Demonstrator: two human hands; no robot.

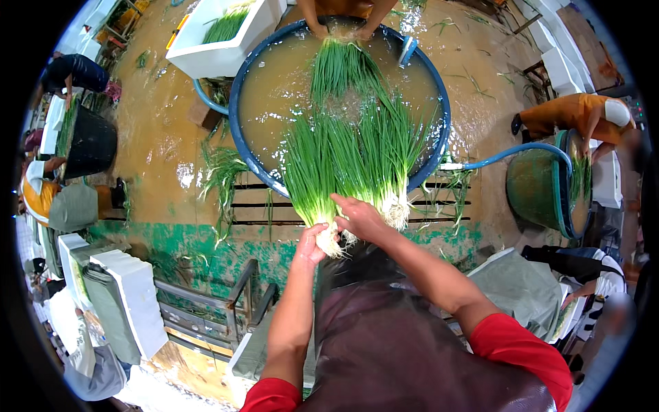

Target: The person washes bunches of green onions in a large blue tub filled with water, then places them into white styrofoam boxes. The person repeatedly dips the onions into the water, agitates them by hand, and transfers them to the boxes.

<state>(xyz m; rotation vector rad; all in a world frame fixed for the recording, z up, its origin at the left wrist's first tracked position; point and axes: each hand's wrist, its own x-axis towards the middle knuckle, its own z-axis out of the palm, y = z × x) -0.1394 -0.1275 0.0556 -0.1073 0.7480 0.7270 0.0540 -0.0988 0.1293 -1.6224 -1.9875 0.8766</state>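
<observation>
Bunches of green onions (353,154) lie over the near rim of a round blue tub (235,130) of murky water, white roots toward me. My left hand (314,242) is wrapped round the root end of the leftmost bunch. Just right of it, my right hand (358,218) lies over the white stems with its fingers stretched out. Whether its underside grips any stems is hidden. Across the tub, another person's hands (340,31) are on a separate bunch of green onions (343,69) in the water.
A white foam box (216,41) holding green onions stands left of the tub. A blue hose (515,147) runs right to a green tub (532,189), where a person works. Slatted grating (257,206) with loose leaves lies below my tub. A railing (237,295) stands at lower left.
</observation>
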